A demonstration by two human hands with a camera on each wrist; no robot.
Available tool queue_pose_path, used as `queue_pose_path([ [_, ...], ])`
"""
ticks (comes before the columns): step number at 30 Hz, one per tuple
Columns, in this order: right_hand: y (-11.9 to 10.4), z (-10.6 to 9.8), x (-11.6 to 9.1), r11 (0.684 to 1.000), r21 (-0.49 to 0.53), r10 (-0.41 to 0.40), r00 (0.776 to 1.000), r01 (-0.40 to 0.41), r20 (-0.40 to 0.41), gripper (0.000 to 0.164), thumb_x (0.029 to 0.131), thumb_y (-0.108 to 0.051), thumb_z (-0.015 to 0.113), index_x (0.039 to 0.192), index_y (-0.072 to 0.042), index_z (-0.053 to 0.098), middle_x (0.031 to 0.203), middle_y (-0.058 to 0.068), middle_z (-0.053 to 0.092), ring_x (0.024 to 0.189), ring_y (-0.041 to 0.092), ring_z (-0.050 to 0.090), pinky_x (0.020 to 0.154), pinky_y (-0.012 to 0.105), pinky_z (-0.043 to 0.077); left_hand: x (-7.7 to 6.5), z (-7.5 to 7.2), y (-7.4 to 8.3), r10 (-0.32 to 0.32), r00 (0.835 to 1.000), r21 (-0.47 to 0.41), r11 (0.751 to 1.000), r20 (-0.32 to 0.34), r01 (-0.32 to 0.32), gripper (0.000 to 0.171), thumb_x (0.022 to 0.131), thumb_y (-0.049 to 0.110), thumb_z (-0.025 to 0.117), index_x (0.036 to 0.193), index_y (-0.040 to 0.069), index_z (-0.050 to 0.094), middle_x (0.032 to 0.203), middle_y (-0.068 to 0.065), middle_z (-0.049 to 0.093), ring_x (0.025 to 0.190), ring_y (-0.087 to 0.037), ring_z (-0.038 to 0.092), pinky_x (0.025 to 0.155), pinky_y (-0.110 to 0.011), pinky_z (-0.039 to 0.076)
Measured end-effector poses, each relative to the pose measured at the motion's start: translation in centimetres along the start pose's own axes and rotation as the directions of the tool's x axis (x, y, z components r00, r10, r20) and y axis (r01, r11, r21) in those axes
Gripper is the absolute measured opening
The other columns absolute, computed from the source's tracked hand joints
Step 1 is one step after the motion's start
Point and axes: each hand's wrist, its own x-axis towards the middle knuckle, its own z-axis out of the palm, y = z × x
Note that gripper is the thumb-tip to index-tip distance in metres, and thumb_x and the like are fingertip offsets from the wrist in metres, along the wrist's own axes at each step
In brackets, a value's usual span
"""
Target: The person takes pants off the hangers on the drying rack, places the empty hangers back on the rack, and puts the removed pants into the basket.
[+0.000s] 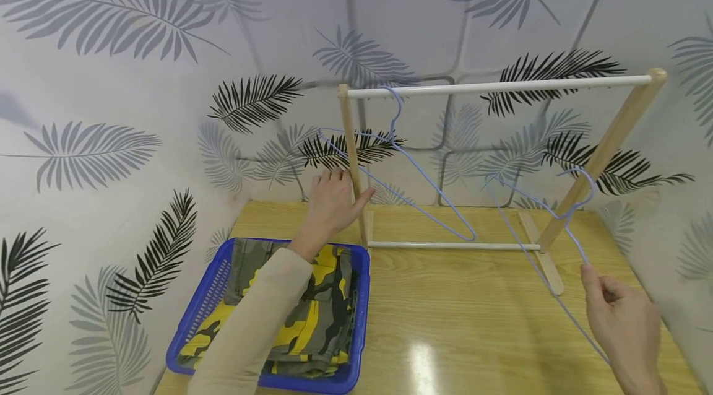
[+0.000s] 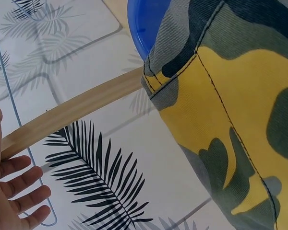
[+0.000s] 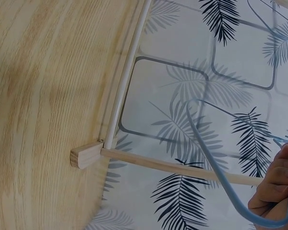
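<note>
My left hand is at the left wooden post of a small clothes rack, thumb on one side and fingers loosely extended on the other. Whether it presses the post I cannot tell. A blue clothes hanger hangs by its hook from the rack's white top rail, close to that post. My right hand pinches a second blue hanger by one shoulder, in front of the rack's right post. That hanger's hook points up, off the rail.
A blue plastic basket stands on the wooden table at the front left, holding folded yellow, grey and black camouflage clothes. The rack's lower white bar and wooden foot lie near the leaf-patterned wall.
</note>
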Motion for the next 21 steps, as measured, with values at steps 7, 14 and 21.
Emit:
queue_pose_path([
  [7, -0.3, 0.1, 0.0, 1.000, 0.010, 0.002, 1.000, -0.002, 0.002, 0.055, 0.108, -0.044, 0.056, 0.072, -0.006, 0.073, 0.046, -0.028, 0.049, 0.043, 0.004, 0.040, 0.047, 0.026, 0.032, 0.2, 0.5, 0.1, 0.006, 0.996, 0.041, 0.999, -0.084, -0.003, 0.068, 0.106, 0.063, 0.047, 0.116, -0.001, 0.070, 0.118, -0.018, 0.072, 0.114, -0.037, 0.067, 0.099, -0.047, 0.054],
  [14, -0.6, 0.0, 0.0, 1.000, 0.002, 0.008, 1.000, -0.008, 0.013, 0.056, 0.108, -0.045, 0.055, 0.073, -0.005, 0.074, 0.046, -0.023, 0.053, 0.043, 0.004, 0.042, 0.046, 0.025, 0.033, 0.3, 1.0, 0.2, 0.018, 0.988, 0.096, 0.995, -0.155, -0.003, 0.059, 0.109, 0.058, 0.046, 0.108, 0.003, 0.068, 0.109, -0.014, 0.072, 0.102, -0.034, 0.065, 0.089, -0.046, 0.051],
  [21, -0.7, 0.0, 0.1, 1.000, 0.009, -0.006, 1.000, 0.006, 0.009, 0.056, 0.108, -0.044, 0.055, 0.073, -0.004, 0.074, 0.044, -0.019, 0.050, 0.038, 0.004, 0.038, 0.041, 0.026, 0.031, 0.5, 1.6, 0.1, 0.042, 0.980, 0.146, 0.989, -0.195, -0.013, 0.051, 0.110, 0.054, 0.047, 0.096, 0.007, 0.064, 0.099, -0.011, 0.069, 0.094, -0.031, 0.063, 0.083, -0.043, 0.047],
])
